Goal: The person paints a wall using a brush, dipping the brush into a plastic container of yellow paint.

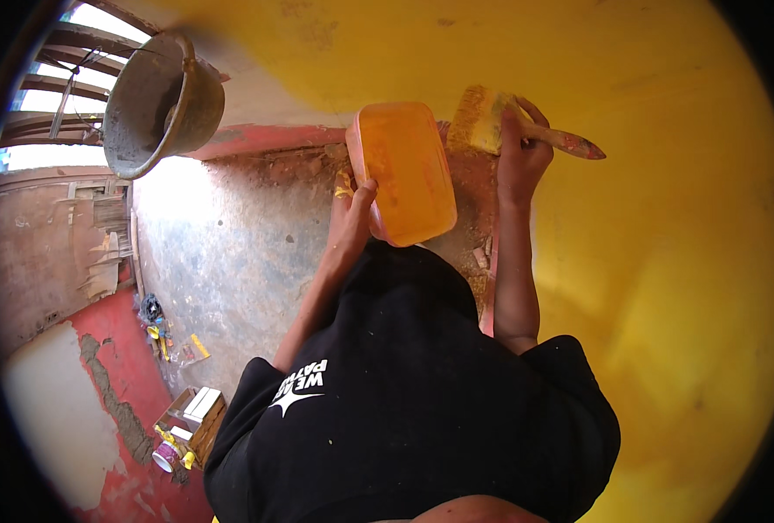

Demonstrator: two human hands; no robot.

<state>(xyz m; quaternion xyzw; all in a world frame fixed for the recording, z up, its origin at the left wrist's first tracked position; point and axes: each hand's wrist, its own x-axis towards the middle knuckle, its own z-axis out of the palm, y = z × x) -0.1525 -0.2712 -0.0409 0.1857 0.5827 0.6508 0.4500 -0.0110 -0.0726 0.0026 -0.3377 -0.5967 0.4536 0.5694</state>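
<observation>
My left hand [352, 213] is closed on the near left side of a rectangular plastic container [404, 174] coloured orange-yellow inside, with a pale pinkish rim. Yellow paint smears mark that hand's fingers. To the right of the container, my right hand [524, 155] grips a wide paintbrush [570, 142] where the bristles meet the wooden handle. The brush's bristles, coated yellow, point left toward the container, and its handle sticks out to the right. Behind and beside the brush spreads a yellow-painted wall [657, 261]; whether the bristles touch it I cannot tell.
A grey, dirty bucket [200, 109] hangs or stands at the upper left beside wooden slats [64, 83]. Grey concrete floor [230, 227] lies to my left. Lower left, a cardboard box [208, 427] with white packages stands by a red, patched wall [108, 349]. Rubble lines the wall's foot.
</observation>
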